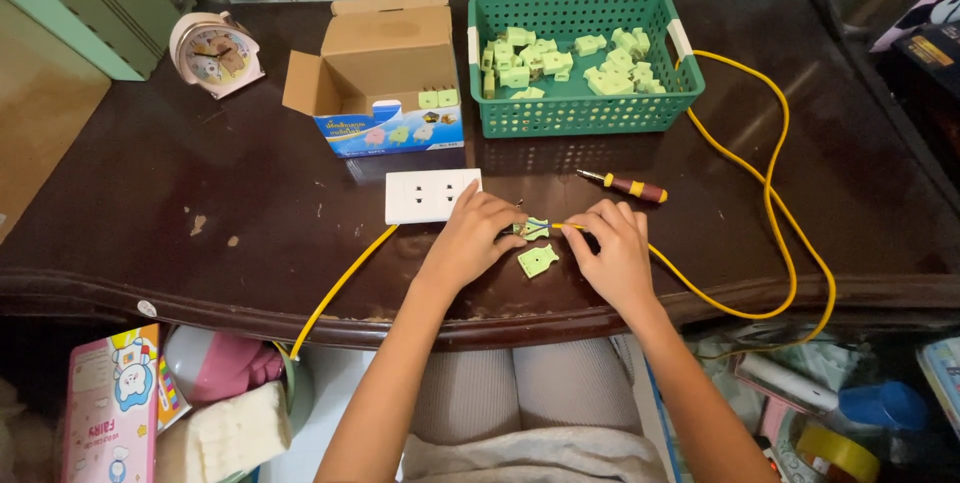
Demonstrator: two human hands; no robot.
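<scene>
My left hand [472, 236] pinches the left side of an opened light green plug body [534, 230] lying on the dark wooden table [200, 233]. My right hand [612, 249] grips the yellow cable [770, 203] where it enters that plug. The plug's loose green cover [537, 261] lies just below, between my hands. A white double socket plate [431, 195] rests right behind my left hand, with a yellow wire running off the front edge. A screwdriver with a red and yellow handle [625, 185] lies behind my right hand.
A green plastic basket [580, 115] holding several light green plugs stands at the back. An open cardboard box [385, 78] with more plugs is left of it. A pink alarm clock [215, 53] sits at the back left. The yellow cable loops along the right side.
</scene>
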